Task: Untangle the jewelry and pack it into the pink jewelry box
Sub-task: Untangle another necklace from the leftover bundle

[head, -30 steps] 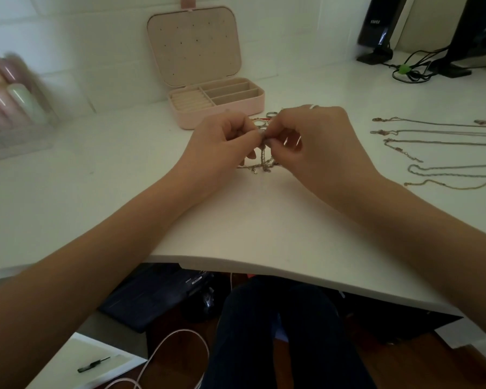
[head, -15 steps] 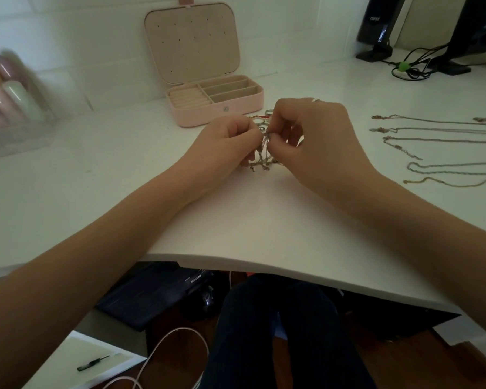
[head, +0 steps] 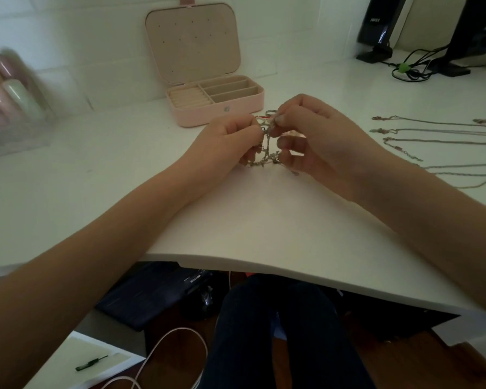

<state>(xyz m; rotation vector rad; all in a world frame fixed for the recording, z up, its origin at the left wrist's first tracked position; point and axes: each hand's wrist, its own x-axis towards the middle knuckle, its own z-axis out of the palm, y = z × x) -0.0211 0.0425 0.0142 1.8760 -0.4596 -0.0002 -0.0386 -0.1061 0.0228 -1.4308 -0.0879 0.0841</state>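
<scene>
On the white desk, two hands meet over one tangle of silvery chains, just in front of one pink box. That box stands open, its lid upright against the wall, its tray split into a ridged ring section and three long slots. Five or so chains lie stretched out well apart to the right, and two dark speakers stand at the back corner. The tangle is a small knotted clump with a ring and a bit of red thread at its top; its lower strands trail onto the desk. The left hand pinches the clump's left side with curled fingers; the right hand pinches the right side, thumb against forefinger. Compared with half a second ago, the hands sit slightly farther apart, and the clump is drawn out taller between them.
</scene>
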